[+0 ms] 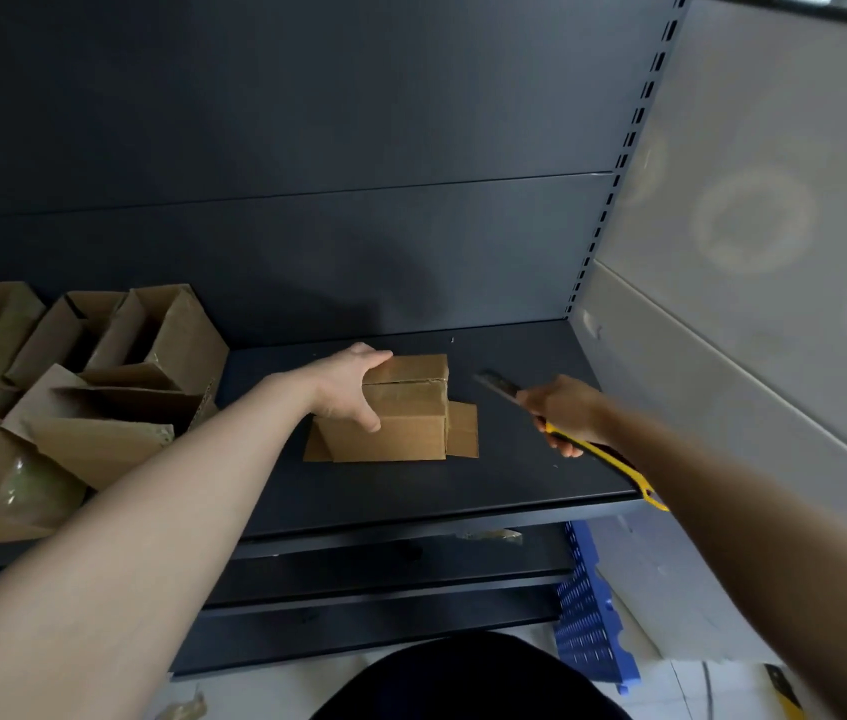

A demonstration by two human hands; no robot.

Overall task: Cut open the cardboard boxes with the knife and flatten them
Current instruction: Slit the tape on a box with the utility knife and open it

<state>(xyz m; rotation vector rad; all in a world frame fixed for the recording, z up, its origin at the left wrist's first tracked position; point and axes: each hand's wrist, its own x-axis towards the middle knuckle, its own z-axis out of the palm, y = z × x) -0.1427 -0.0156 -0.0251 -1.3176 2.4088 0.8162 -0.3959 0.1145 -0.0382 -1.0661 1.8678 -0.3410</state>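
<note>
A small brown cardboard box (405, 415) stands on the dark shelf (514, 491), its lower flaps splayed out flat at the left and right. My left hand (348, 387) grips the box's top left corner, thumb on the front face. My right hand (564, 413) is closed around a yellow-handled utility knife (603, 454), to the right of the box. The blade (496, 383) is extended and points up-left toward the box's right side, a short gap away.
Several opened cardboard boxes (114, 366) with tape scraps crowd the shelf's left part. A grey wall panel (754, 283) closes the right side. A blue plastic crate (592, 615) stands on the floor below right. The dark back panel (307, 200) rises behind the shelf.
</note>
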